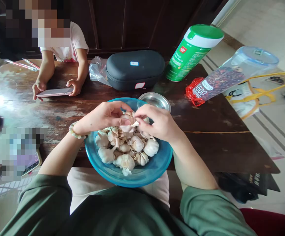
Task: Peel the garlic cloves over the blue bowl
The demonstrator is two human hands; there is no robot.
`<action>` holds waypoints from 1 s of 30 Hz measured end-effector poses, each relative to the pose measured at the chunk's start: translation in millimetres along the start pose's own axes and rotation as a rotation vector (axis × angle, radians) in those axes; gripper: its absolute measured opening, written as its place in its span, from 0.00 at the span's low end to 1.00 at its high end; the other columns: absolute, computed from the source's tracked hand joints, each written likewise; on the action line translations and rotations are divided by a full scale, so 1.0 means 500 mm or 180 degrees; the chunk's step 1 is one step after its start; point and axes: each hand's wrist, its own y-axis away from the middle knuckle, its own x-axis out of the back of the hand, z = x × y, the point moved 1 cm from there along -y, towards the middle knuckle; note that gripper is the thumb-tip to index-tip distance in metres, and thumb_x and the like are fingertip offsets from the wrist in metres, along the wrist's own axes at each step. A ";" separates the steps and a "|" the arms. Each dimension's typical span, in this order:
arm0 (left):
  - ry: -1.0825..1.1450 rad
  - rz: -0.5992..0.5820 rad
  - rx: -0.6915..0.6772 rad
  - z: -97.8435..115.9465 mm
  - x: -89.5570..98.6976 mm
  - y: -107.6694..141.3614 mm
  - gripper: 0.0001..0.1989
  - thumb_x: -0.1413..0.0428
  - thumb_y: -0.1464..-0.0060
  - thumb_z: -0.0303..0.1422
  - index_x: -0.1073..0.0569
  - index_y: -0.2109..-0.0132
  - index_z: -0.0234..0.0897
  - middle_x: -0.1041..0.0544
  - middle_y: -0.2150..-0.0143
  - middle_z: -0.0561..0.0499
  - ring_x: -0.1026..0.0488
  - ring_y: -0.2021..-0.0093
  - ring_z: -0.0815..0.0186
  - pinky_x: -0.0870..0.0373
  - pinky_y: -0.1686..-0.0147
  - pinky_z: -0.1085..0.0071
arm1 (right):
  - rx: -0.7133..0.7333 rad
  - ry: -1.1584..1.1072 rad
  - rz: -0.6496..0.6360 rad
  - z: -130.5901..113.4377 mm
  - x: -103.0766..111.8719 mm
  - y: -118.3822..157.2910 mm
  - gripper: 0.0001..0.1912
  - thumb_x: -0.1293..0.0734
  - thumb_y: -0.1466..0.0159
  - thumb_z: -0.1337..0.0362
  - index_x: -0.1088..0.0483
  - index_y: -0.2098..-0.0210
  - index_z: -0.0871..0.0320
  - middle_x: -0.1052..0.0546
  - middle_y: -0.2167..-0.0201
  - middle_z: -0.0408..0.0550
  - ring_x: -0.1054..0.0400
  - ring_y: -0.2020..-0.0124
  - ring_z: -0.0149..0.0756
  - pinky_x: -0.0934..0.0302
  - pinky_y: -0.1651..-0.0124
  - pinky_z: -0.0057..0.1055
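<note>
My left hand (103,116) grips a garlic bulb (127,117) over the blue plastic bowl (130,182), thumb across its near side. From the other side, my right hand (160,123) pinches the same bulb near its pale stem and skin, fingertips close to my left thumb. Below both hands, several whole garlic bulbs (125,163) with papery skin and short stems fill the middle of the bowl. The bowl is at the table's front edge, over my lap. Just behind my right hand is a small metal bowl (158,100), partly hidden by that hand.
A black case (135,68) lies at the back beside a plastic bag (98,70). Toward the right are a green canister (190,55) and a clear jar (233,73). At the left, a person (78,49) holds a tablet (55,92). A phone (33,164) lies near my left elbow.
</note>
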 end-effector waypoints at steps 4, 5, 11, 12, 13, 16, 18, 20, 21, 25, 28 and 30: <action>-0.0860 0.0209 -0.0534 0.005 -0.006 0.003 0.21 0.40 0.48 0.42 0.29 0.51 0.35 0.22 0.65 0.50 0.25 0.66 0.68 0.31 0.63 0.73 | -0.1141 -0.1433 -0.0433 0.013 -0.002 -0.007 0.13 0.32 0.38 0.58 0.36 0.58 0.56 0.27 0.68 0.42 0.29 0.68 0.31 0.33 0.66 0.27; -0.0994 0.0232 -0.0642 0.006 -0.010 0.004 0.20 0.40 0.48 0.42 0.29 0.51 0.35 0.22 0.65 0.50 0.25 0.65 0.68 0.31 0.63 0.73 | -0.1246 -0.1615 -0.0553 0.013 -0.002 -0.007 0.13 0.32 0.38 0.57 0.36 0.59 0.56 0.27 0.69 0.42 0.29 0.68 0.30 0.34 0.66 0.27; -0.1311 0.0528 -0.0529 0.010 -0.026 0.007 0.23 0.40 0.48 0.40 0.35 0.50 0.35 0.21 0.63 0.50 0.25 0.67 0.68 0.30 0.66 0.74 | -0.1498 -0.1874 -0.0566 0.006 -0.003 -0.013 0.08 0.35 0.36 0.60 0.35 0.61 0.57 0.28 0.72 0.41 0.31 0.73 0.28 0.38 0.73 0.25; -0.1342 0.0551 -0.0461 0.011 -0.027 0.007 0.20 0.41 0.47 0.39 0.35 0.51 0.35 0.21 0.63 0.51 0.25 0.68 0.69 0.31 0.68 0.74 | -0.1529 -0.1884 -0.0595 0.008 -0.004 -0.016 0.07 0.35 0.36 0.60 0.34 0.62 0.57 0.29 0.74 0.40 0.32 0.75 0.28 0.39 0.75 0.24; -0.1341 0.0583 -0.0422 0.012 -0.027 0.006 0.18 0.42 0.46 0.37 0.35 0.52 0.35 0.21 0.65 0.51 0.26 0.70 0.70 0.32 0.69 0.75 | -0.1543 -0.1913 -0.0657 0.011 -0.006 -0.019 0.07 0.35 0.37 0.61 0.34 0.64 0.57 0.29 0.75 0.39 0.33 0.75 0.29 0.39 0.75 0.25; -0.1343 0.0712 -0.0400 0.013 -0.023 0.003 0.12 0.44 0.45 0.32 0.33 0.54 0.35 0.21 0.65 0.52 0.25 0.68 0.70 0.32 0.67 0.75 | -0.1567 -0.1772 -0.0956 0.025 -0.016 -0.026 0.07 0.34 0.39 0.62 0.34 0.63 0.57 0.28 0.72 0.40 0.32 0.73 0.30 0.37 0.72 0.27; -0.1461 0.0626 -0.0343 0.010 -0.018 -0.001 0.13 0.44 0.46 0.33 0.32 0.54 0.35 0.22 0.62 0.51 0.25 0.64 0.68 0.32 0.65 0.74 | -0.1581 -0.1097 -0.1030 0.034 -0.020 -0.027 0.08 0.33 0.41 0.64 0.33 0.62 0.58 0.28 0.73 0.40 0.32 0.71 0.31 0.39 0.69 0.27; -0.1562 0.0502 -0.0256 0.003 -0.014 -0.004 0.16 0.43 0.47 0.36 0.31 0.52 0.35 0.22 0.59 0.49 0.25 0.62 0.66 0.31 0.63 0.72 | -0.1484 -0.0525 -0.1071 0.034 -0.019 -0.026 0.07 0.33 0.41 0.64 0.31 0.63 0.58 0.28 0.72 0.41 0.33 0.69 0.32 0.40 0.66 0.29; -0.1576 0.0444 -0.0237 -0.001 -0.012 -0.005 0.18 0.43 0.47 0.38 0.31 0.51 0.35 0.22 0.59 0.49 0.25 0.62 0.66 0.31 0.63 0.72 | -0.1382 -0.0336 -0.1130 0.029 -0.017 -0.025 0.07 0.33 0.40 0.62 0.29 0.63 0.59 0.28 0.70 0.43 0.33 0.68 0.32 0.40 0.65 0.29; -0.1550 0.0268 -0.0315 -0.013 -0.007 -0.007 0.19 0.45 0.44 0.41 0.30 0.50 0.34 0.22 0.63 0.49 0.25 0.64 0.66 0.32 0.64 0.72 | -0.0938 0.0227 -0.1643 -0.010 -0.015 -0.023 0.12 0.31 0.41 0.58 0.27 0.60 0.59 0.29 0.60 0.49 0.32 0.61 0.36 0.38 0.59 0.32; -0.1577 0.0217 -0.0388 -0.017 -0.005 -0.006 0.18 0.46 0.44 0.40 0.28 0.52 0.33 0.22 0.63 0.48 0.26 0.64 0.66 0.32 0.63 0.73 | -0.0820 0.0622 -0.1759 -0.031 -0.022 -0.028 0.09 0.34 0.37 0.61 0.28 0.60 0.60 0.27 0.60 0.52 0.31 0.58 0.39 0.39 0.56 0.34; -0.1679 0.0200 -0.0418 -0.018 -0.004 -0.005 0.14 0.48 0.43 0.37 0.26 0.55 0.33 0.21 0.64 0.48 0.26 0.65 0.67 0.32 0.64 0.73 | -0.0776 0.0663 -0.1677 -0.031 -0.029 -0.033 0.09 0.36 0.36 0.62 0.28 0.62 0.60 0.25 0.62 0.52 0.30 0.59 0.40 0.39 0.56 0.34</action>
